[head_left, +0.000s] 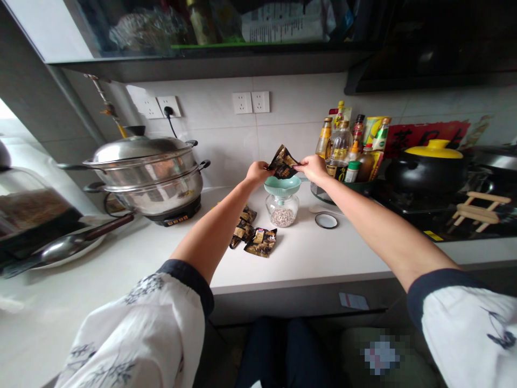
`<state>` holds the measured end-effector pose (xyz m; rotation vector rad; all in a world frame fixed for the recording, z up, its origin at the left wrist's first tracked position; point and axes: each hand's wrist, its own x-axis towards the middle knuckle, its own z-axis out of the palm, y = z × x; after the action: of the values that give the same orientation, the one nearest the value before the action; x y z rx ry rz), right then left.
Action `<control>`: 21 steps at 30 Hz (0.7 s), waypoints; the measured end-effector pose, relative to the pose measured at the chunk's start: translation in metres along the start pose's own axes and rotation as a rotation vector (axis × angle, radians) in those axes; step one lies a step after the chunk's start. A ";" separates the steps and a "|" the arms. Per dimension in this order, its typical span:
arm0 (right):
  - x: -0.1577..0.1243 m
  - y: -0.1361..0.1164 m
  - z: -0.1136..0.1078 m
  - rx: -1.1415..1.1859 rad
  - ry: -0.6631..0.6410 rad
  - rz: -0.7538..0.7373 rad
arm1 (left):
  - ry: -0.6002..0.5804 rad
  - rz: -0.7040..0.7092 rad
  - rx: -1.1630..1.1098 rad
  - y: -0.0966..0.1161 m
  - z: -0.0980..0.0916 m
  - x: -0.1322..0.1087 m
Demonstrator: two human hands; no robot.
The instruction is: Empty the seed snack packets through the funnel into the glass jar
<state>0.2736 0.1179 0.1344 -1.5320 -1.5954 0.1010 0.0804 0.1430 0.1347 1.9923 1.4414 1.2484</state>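
Small kitchen corner w/ white countertop (343,253), pale tiled wall (226,140).
Two socket pairs on wall: left socket pair (161,106) w/ black plug in, right socket pair (251,102) nr centre. Overhead: glass-front cabinet (202,27) at left, dark range hood (436,48) at right. Grey panel (36,102) up left side. Counter left: stacked steel steamer (145,172) on induction plate (177,215), ladle (68,245) on white plate (93,245) beside it. Back right: cluster of sauce bottles (347,143) against wall, then black hob (444,215) w/ black clay pot (424,175), yellow lid (434,150), wooden rack (482,207) nr front. Bright daylight from left; dim under counter edge.
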 end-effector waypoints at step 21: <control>0.007 0.016 0.002 0.088 -0.016 -0.010 | -0.107 0.135 -0.083 0.000 -0.024 0.003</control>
<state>0.2858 0.1280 0.1270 -1.4583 -1.5903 0.1753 0.0607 0.1415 0.1489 2.0954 1.2037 1.2155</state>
